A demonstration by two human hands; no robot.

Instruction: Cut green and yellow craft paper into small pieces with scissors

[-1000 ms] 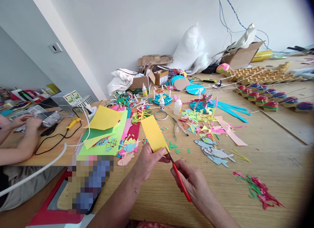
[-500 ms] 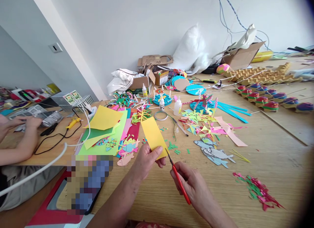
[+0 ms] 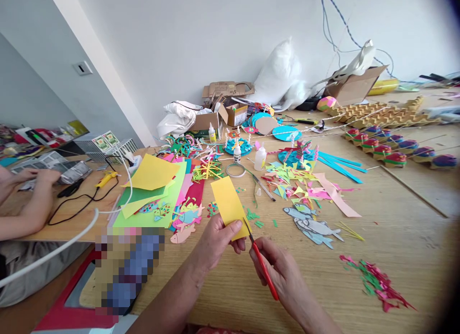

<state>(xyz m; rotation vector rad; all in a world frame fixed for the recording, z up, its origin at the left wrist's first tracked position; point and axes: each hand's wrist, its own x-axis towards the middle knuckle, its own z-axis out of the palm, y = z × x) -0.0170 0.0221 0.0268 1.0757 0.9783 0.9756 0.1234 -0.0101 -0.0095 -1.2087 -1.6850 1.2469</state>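
My left hand [image 3: 221, 238] pinches the lower part of a yellow paper strip [image 3: 228, 202], thumb on top and fingers beneath. Red-handled scissors [image 3: 264, 269] are in my right hand [image 3: 282, 271], their blades at the strip's right edge, close to my left thumb. Whether the blades have cut into the paper, I cannot tell. Left of my hands lie fish-shaped paper cut-outs [image 3: 185, 224] beside stacked coloured sheets [image 3: 153, 173]. Small green paper bits [image 3: 253, 214] lie just beyond the strip. More drawn fish cut-outs [image 3: 314, 226] rest to the right.
Glue bottles [image 3: 260, 157], a roll of wire [image 3: 235, 169] and a pen [image 3: 265, 189] stand or lie farther back. Paper scraps [image 3: 377, 281] are at right, near a thin stick [image 3: 413, 190]. A co-worker's arms [image 3: 32, 200] and a white cable [image 3: 72, 240] are at left.
The yellow strip and my left hand have shifted slightly right, closer to the scissors. My right hand stays almost in place, still gripping the scissors.
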